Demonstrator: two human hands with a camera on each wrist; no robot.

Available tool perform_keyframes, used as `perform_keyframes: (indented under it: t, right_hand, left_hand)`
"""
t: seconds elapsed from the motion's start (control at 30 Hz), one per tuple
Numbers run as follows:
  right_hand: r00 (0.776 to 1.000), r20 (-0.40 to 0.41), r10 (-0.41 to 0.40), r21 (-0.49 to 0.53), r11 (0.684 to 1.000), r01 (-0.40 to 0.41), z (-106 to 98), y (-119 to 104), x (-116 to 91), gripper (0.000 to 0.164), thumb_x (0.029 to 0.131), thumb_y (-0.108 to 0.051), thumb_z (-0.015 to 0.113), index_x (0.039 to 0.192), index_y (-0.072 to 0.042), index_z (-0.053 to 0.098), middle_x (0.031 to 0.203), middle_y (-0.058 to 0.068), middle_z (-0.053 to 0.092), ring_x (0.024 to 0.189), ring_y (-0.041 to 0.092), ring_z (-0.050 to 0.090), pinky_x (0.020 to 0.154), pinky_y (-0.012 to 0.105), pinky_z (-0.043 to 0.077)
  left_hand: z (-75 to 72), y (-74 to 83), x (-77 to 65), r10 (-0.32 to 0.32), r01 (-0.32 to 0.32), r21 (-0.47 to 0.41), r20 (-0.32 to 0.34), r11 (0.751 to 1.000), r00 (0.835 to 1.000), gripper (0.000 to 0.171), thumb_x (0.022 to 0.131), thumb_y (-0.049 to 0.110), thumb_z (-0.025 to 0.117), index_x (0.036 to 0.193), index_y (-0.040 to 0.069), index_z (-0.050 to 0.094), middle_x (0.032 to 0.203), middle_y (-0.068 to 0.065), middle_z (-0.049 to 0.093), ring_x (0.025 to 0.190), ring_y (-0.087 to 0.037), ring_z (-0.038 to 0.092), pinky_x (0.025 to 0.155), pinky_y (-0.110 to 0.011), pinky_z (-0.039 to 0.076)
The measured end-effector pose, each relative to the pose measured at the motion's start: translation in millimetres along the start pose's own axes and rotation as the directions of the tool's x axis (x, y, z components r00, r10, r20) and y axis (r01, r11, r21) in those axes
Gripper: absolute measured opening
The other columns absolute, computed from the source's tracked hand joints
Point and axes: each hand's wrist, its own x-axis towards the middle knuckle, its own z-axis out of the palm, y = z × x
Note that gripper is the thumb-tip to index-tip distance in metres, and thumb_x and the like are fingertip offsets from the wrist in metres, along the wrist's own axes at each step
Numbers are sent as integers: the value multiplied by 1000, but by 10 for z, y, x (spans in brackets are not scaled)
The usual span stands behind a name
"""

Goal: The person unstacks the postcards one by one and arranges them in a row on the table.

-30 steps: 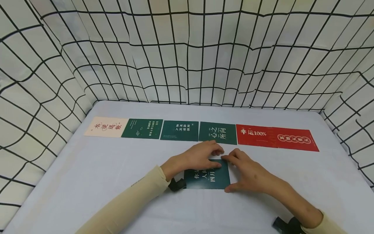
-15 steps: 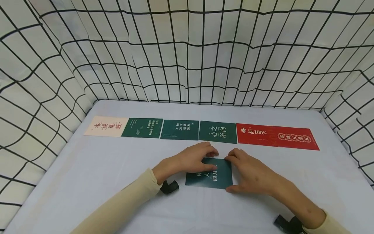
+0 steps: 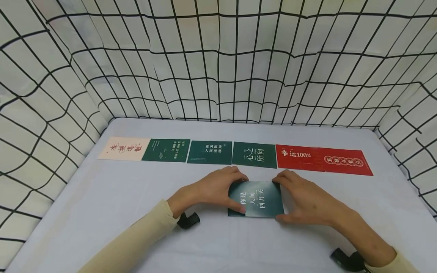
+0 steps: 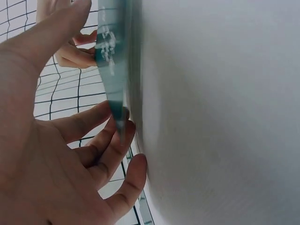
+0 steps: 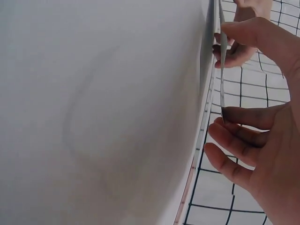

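Note:
A dark teal card [image 3: 257,199] with white Chinese writing is held between both hands in front of the row of cards. My left hand [image 3: 215,187] grips its left end, thumb on the lower left of the printed face and fingers at the far left corner. At the right end, my right hand [image 3: 307,197] holds the card by its two corners, thumb near and fingertips far. In the left wrist view the card [image 4: 110,56] stands at a slant over the white surface. The right wrist view shows it edge-on between thumb and forefinger.
Behind the hands runs a row of cards: a pink card [image 3: 124,148], green cards such as the one with a planet drawing [image 3: 165,150], and a red pair [image 3: 324,158] on the right. Black netting [image 3: 235,81] walls the far and side edges of the white table [image 3: 136,189].
The teal card has shifted right and slightly away from me, along with my right hand. My left hand has drawn back leftward, its thumb sliding from mid-card to the lower left part.

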Motion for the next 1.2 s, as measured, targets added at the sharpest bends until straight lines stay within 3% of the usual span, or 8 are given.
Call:
perform_keyframes:
  t: [0.17, 0.3, 0.6, 0.8, 1.0, 1.2]
  right_hand:
    - [999, -4, 48, 39, 998, -48, -47, 85, -60, 102, 60, -54, 97, 145, -17, 56, 139, 0, 56, 124, 21, 61, 91, 44, 64]
    - [997, -28, 67, 59, 996, -65, -85, 163, -88, 102, 60, -52, 98, 145, -16, 55, 138, 0, 55, 125, 22, 61, 89, 44, 65]
    - [997, -74, 13, 187, 982, 1, -197, 372, -105, 99, 66, -42, 98, 147, -13, 50, 135, 2, 53, 120, 23, 60, 85, 33, 63]
    - [996, -83, 10, 279, 960, 14, -201, 486, -144, 102, 68, -37, 97, 151, -10, 45, 136, 7, 54, 116, 24, 62, 83, 25, 61]
    - [996, -87, 31, 420, 907, 9, -211, 606, -195, 102, 74, -22, 95, 158, -9, 37, 139, 14, 54, 112, 26, 67, 80, 22, 62]
    - [993, -95, 65, 607, 794, 6, -202, 667, -200, 88, 89, -11, 82, 161, -10, 33, 134, 19, 53, 104, 15, 70, 82, 22, 62]
  left_hand:
    - [11, 5, -2, -4, 5, 43, -14, 999, 1000, 101, 67, 59, 93, 150, 19, 52, 129, 4, 59, 113, -10, 55, 99, -31, 54]
    - [11, 7, 8, -18, 19, 51, -26, 999, 999, 111, 67, 60, 93, 157, 19, 44, 133, 4, 54, 114, -10, 55, 102, -31, 54]
    - [-66, 32, 132, 29, -26, 26, -85, 999, 996, 99, 75, 54, 90, 155, 15, 47, 134, 3, 55, 119, -10, 58, 105, -31, 55]
    - [-63, 37, 275, 36, -37, -3, -89, 999, 995, 98, 75, 52, 90, 155, 17, 46, 134, 3, 54, 121, -11, 56, 105, -32, 55]
    - [-39, 27, 403, 31, -34, -32, -97, 999, 995, 97, 77, 51, 89, 157, 21, 44, 137, 4, 53, 124, -11, 54, 106, -34, 55]
    - [-42, 39, 498, 16, -20, -32, -108, 999, 994, 99, 78, 52, 87, 159, 20, 42, 142, 2, 52, 129, -13, 52, 110, -35, 53]
